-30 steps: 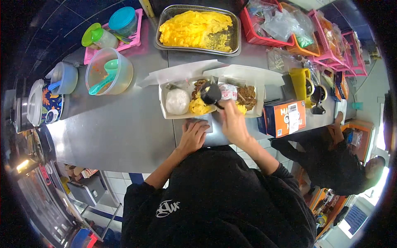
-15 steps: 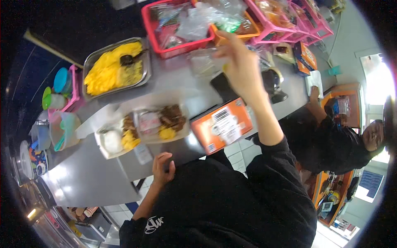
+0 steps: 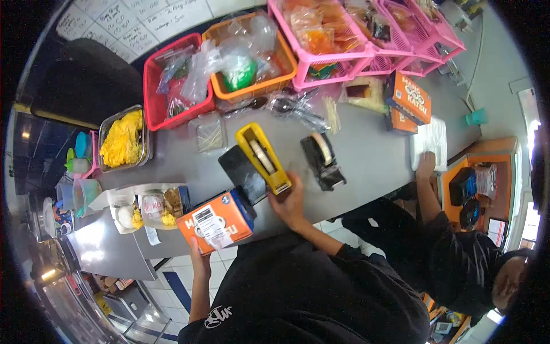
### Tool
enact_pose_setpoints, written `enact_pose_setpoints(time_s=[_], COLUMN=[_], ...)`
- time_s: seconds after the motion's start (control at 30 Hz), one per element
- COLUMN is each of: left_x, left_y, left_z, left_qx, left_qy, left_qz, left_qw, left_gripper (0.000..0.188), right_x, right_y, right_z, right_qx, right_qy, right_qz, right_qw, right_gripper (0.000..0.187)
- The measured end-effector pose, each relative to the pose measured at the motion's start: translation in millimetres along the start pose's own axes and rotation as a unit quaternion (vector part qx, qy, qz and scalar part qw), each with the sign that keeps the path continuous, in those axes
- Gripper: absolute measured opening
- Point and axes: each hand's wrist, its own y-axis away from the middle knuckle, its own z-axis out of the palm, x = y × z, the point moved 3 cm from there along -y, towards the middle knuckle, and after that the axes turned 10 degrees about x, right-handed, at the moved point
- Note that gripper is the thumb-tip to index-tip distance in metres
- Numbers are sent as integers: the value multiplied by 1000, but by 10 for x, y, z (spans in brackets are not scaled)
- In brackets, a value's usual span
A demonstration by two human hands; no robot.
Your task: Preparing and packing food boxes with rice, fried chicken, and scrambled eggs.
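My left hand [image 3: 200,261] grips the near edge of an orange box [image 3: 197,213] with a white printed label on it, at the front edge of the steel table. My right hand [image 3: 290,205] is closed, thumb and fingers on either side, around the near end of a yellow tape dispenser [image 3: 256,150]. Whether a strip of tape is between the fingers cannot be made out. Beneath and beside the dispenser lies a flat black object [image 3: 234,165]. A black tape dispenser [image 3: 322,163] stands to the right of my right hand.
Left of the box sits an open food carton [image 3: 153,211] with rice and fried pieces. A steel tray [image 3: 150,150] holds yellow food. Red [image 3: 150,86], orange [image 3: 291,74] and pink baskets [image 3: 321,80] line the back. At right, a co-worker's hand [image 3: 425,165] touches a white package [image 3: 436,137].
My left hand has taken hold of the orange box, which has shifted left beside the food carton. My right hand has come down from the baskets to the yellow dispenser. The view has also shifted.
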Motion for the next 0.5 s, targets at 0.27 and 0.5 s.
enact_pose_setpoints(time_s=[0.27,0.5], left_x=[-70,-189], left_y=[189,276], left_z=[119,393], left_qx=[58,65], left_qy=[4,5], left_qz=[-11,-18], left_qw=[998,998], left_gripper=[64,66], right_x=[-47,-107], right_y=[-446,-1121], right_z=[248,186], right_qx=[-43,-207], right_qy=[9,68], right_qz=[5,-43], right_qw=[999,975], right_gripper=[74,77])
